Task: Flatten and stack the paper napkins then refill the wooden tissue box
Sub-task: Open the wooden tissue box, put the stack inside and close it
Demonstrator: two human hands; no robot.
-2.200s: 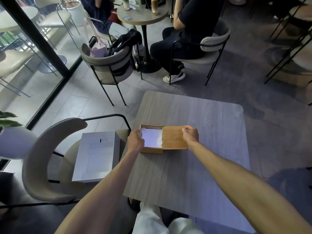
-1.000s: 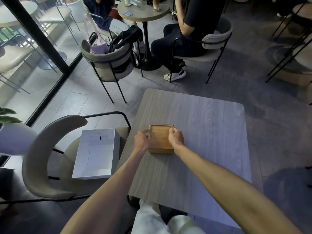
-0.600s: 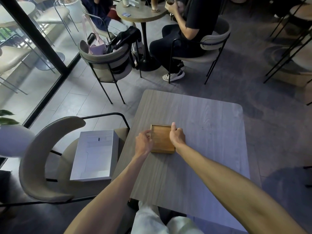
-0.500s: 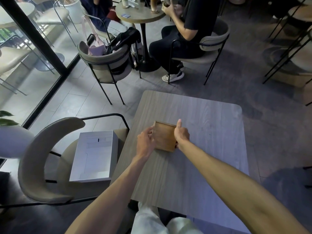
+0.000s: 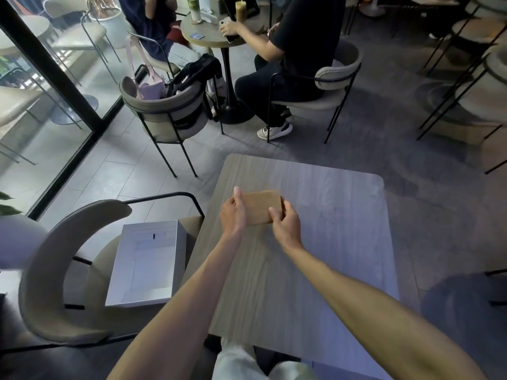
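1. With the wooden tissue box taken as the centre of the dial, a curved beige upholstered chair with a black metal frame [image 5: 55, 270] stands at about eight o'clock, just beside the table's left edge.
2. A white rectangular cardboard box [image 5: 145, 264] lies flat on that chair's seat, also at about eight o'clock, nearer to the table.
3. At about eleven o'clock, well apart, a second beige chair [image 5: 164, 116] carries a pale pink bag and a black bag.
4. The left hand [image 5: 232, 216] grasps the tissue box at its nine o'clock side. The thumb stands up along the far left corner and the fingers are curled round the edge.
5. The small, square, light-brown wooden tissue box [image 5: 262, 207] sits between both hands over the middle of the table, slightly to the left, with a plain closed face turned up. It looks tilted, and whether it touches the tabletop cannot be told.
6. The right hand [image 5: 286, 226] grasps the box at its four o'clock corner, with the thumb on the top face and the fingers wrapped round the right edge.
7. A seated person in black clothes [image 5: 299, 50] is at twelve o'clock, far off, at a small round café table [image 5: 208, 41].
8. The grey wood-grain table with rounded corners [image 5: 329, 242] spreads out from the box towards three and five o'clock.
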